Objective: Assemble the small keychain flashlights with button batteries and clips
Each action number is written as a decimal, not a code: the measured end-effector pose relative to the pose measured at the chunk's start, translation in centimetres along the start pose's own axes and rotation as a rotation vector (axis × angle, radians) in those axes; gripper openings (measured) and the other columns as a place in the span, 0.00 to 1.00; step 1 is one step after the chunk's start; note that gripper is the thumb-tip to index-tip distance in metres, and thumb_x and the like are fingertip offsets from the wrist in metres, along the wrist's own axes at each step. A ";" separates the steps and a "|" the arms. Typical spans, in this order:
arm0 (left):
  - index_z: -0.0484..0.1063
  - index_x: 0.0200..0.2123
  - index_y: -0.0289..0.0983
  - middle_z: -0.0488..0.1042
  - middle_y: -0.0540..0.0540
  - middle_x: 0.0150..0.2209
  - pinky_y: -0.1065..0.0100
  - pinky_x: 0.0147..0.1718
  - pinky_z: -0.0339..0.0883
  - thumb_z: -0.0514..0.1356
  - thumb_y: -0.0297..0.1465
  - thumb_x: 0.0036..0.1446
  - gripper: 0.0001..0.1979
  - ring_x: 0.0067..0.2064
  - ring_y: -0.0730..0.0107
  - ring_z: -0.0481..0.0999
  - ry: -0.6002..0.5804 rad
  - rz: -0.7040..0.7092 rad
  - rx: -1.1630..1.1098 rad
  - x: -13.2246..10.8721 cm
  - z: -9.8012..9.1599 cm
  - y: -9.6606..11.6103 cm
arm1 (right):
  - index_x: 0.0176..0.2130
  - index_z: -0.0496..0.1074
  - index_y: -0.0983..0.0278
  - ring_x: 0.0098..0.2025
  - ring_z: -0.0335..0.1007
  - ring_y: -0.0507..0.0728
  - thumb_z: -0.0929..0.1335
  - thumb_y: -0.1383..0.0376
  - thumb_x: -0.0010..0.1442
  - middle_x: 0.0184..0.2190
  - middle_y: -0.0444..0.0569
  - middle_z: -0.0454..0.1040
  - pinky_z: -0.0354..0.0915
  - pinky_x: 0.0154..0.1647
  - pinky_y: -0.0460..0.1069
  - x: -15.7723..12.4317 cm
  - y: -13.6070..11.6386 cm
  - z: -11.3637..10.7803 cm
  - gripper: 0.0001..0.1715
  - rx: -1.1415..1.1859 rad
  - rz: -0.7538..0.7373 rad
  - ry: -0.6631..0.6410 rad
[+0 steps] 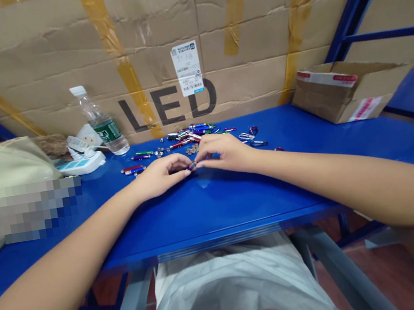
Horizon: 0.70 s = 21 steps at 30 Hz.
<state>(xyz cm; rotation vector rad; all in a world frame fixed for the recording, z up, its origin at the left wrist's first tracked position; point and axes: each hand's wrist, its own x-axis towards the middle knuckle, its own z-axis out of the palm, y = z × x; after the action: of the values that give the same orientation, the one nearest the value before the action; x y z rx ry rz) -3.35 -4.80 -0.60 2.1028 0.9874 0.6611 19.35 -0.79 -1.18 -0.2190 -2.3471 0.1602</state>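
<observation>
My left hand (161,176) is closed, thumb and fingertips pinching a small purple metal tube (190,167) with a silvery end. My right hand (227,151) meets it at that end, thumb and forefinger pressed together. Whether a separate small part sits in the right fingertips I cannot tell. Just beyond the fingers lie several small silver discs like button cells (192,150), with more discs (159,153) to the left. A pile of coloured metal tubes (182,142) lies behind the hands. Red and blue tubes (133,170) are beside my left hand.
Carabiner clips (247,136) lie right of the pile on the blue table (214,205). An open cardboard box (341,91) stands at the right. A water bottle (105,126), a power strip (86,162) and a pale bag (3,170) are on the left. Large cardboard (257,75) rises behind.
</observation>
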 end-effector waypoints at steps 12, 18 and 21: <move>0.68 0.42 0.36 0.76 0.41 0.45 0.53 0.53 0.65 0.62 0.42 0.53 0.18 0.49 0.61 0.75 0.018 -0.021 -0.034 0.0 -0.1 -0.1 | 0.35 0.75 0.64 0.36 0.67 0.54 0.66 0.64 0.60 0.33 0.49 0.73 0.62 0.39 0.49 0.1 0.5 -1.4 0.08 -0.169 0.167 0.013; 0.68 0.42 0.36 0.76 0.41 0.46 0.53 0.53 0.65 0.62 0.41 0.54 0.18 0.49 0.61 0.75 0.033 -0.029 0.003 -0.1 -0.3 -0.1 | 0.32 0.78 0.64 0.34 0.69 0.55 0.69 0.62 0.56 0.31 0.49 0.75 0.61 0.36 0.49 -1.1 4.0 -3.2 0.08 -0.387 0.565 -0.183; 0.68 0.42 0.36 0.76 0.41 0.46 0.51 0.53 0.66 0.62 0.41 0.54 0.18 0.49 0.61 0.75 0.032 -0.029 0.021 -0.1 -0.3 0.0 | 0.33 0.78 0.64 0.35 0.70 0.57 0.69 0.59 0.55 0.32 0.50 0.77 0.62 0.35 0.50 -1.6 5.0 -2.9 0.11 -0.393 0.639 -0.253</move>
<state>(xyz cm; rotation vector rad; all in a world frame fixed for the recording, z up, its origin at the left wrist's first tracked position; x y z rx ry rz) -3.56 -4.78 -0.43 2.0980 1.0452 0.6743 23.03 3.93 -1.14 -1.2011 -2.4584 0.0293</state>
